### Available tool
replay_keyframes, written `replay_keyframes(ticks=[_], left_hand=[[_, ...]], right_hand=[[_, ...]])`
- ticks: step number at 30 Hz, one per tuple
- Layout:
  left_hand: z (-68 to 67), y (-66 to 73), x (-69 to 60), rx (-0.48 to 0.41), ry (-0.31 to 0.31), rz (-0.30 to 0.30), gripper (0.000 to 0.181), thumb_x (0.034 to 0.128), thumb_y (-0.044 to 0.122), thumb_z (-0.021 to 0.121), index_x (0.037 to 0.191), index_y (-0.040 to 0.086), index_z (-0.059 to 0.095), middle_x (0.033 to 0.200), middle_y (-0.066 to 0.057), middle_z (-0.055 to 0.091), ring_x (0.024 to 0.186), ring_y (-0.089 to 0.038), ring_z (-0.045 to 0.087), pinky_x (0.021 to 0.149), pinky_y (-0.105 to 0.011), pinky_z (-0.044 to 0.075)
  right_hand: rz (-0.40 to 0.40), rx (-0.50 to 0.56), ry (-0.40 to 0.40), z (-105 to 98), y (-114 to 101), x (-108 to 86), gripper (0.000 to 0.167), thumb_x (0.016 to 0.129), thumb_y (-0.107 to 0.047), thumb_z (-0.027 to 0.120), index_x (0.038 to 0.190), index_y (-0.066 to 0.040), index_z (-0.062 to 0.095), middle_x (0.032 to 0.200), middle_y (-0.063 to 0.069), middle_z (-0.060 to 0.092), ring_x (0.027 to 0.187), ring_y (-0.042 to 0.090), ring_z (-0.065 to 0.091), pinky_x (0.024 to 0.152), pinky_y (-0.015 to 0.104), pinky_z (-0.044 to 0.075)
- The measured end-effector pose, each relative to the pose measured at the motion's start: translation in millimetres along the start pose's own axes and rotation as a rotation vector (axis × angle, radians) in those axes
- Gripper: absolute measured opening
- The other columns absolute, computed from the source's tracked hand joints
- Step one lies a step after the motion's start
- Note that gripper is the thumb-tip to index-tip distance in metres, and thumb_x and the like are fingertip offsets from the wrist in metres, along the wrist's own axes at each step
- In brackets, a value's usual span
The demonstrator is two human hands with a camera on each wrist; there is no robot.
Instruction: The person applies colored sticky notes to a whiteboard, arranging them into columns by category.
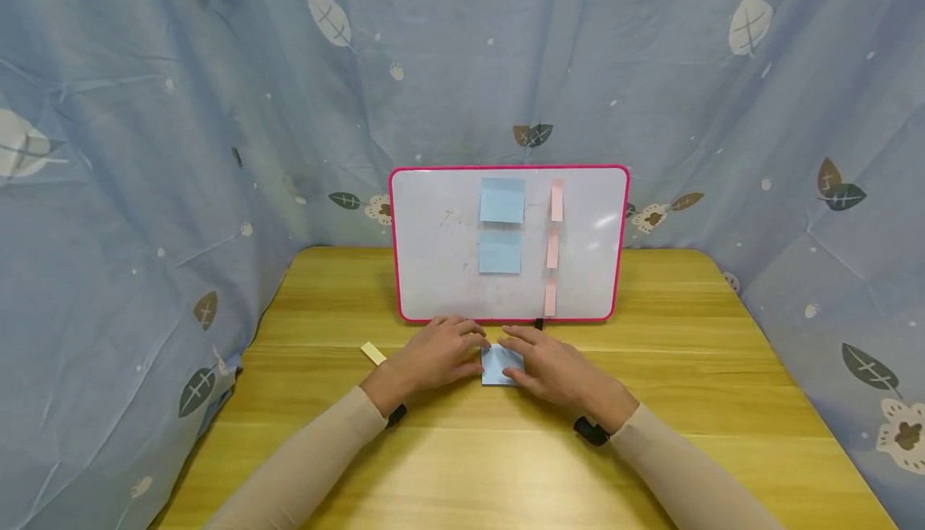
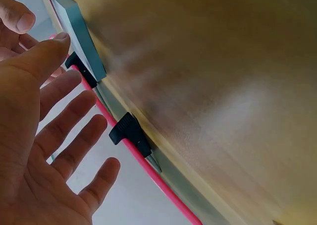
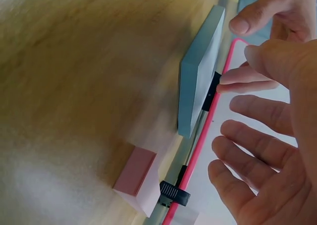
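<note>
A blue sticky-note pad (image 1: pixel 499 368) lies flat on the table before the whiteboard, between both hands. The left hand (image 1: pixel 442 355) is at its left edge, fingers spread and slightly bent; the right hand (image 1: pixel 560 368) hovers over or touches its right part, which it hides. In the left wrist view the left hand (image 2: pixel 54 136) has loose, parted fingers, its thumb tip by the pad (image 2: pixel 83 36). The right wrist view shows the right hand (image 3: pixel 272 150) with relaxed fingers beside the pad (image 3: pixel 194 81). Whether any fingertip touches it, I cannot tell.
Behind the hands stands a pink-framed whiteboard (image 1: pixel 433 257) bearing two blue notes (image 1: pixel 502 201) and three pink strips (image 1: pixel 556 202). Black clips (image 2: pixel 130 131) grip its lower edge. A pink pad (image 3: pixel 136 170) stands near one clip; a yellow pad (image 1: pixel 372 352) lies beyond the left wrist.
</note>
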State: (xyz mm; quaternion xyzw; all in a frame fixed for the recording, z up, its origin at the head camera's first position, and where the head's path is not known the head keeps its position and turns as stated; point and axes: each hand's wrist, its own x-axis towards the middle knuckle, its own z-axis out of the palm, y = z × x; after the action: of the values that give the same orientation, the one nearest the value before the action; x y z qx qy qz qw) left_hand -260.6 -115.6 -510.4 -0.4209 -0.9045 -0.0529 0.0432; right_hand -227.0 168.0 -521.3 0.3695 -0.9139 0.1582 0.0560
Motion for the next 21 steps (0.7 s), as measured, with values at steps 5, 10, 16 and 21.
replay_keyframes(ticks=[5, 10, 16, 21], left_hand=[[2.9, 1.1, -1.1, 0.021, 0.005, 0.029, 0.037, 0.1092, 0.049, 0.083, 0.135, 0.023, 0.084, 0.143, 0.001, 0.080, 0.135, -0.026, 0.073, 0.117, -0.049, 0.061], [1.9, 2.7, -3.5, 0.029, 0.014, 0.046, 0.035, 0.1097, 0.047, 0.082, 0.134, 0.022, 0.085, 0.141, 0.001, 0.080, 0.129, -0.024, 0.074, 0.112, -0.048, 0.063], [3.0, 2.4, -4.0, 0.025, -0.002, 0.046, 0.037, 0.1107, 0.046, 0.081, 0.138, 0.022, 0.086, 0.143, 0.001, 0.080, 0.129, -0.024, 0.076, 0.111, -0.049, 0.064], [3.9, 2.6, -5.4, 0.013, -0.027, 0.037, 0.039, 0.1120, 0.044, 0.080, 0.143, 0.021, 0.084, 0.146, 0.000, 0.079, 0.128, -0.025, 0.076, 0.109, -0.049, 0.065]], right_hand=[[-0.001, 0.017, -0.017, 0.7, -1.3, 0.9, 0.055, 0.112, -0.036, 0.081, 0.157, -0.005, 0.072, 0.166, 0.017, 0.068, 0.148, 0.034, 0.072, 0.115, 0.051, 0.066], [-0.011, 0.026, -0.051, 1.5, -2.7, 4.1, 0.056, 0.113, -0.037, 0.081, 0.157, -0.004, 0.072, 0.164, 0.016, 0.070, 0.147, 0.034, 0.073, 0.116, 0.050, 0.066], [-0.040, 0.011, -0.081, 3.3, -4.7, 7.2, 0.051, 0.110, -0.037, 0.084, 0.148, -0.003, 0.077, 0.157, 0.016, 0.074, 0.140, 0.033, 0.075, 0.110, 0.047, 0.068], [-0.047, -0.005, -0.091, 4.6, -5.8, 7.5, 0.049, 0.109, -0.035, 0.087, 0.145, -0.003, 0.079, 0.155, 0.016, 0.075, 0.140, 0.034, 0.075, 0.109, 0.047, 0.068]])
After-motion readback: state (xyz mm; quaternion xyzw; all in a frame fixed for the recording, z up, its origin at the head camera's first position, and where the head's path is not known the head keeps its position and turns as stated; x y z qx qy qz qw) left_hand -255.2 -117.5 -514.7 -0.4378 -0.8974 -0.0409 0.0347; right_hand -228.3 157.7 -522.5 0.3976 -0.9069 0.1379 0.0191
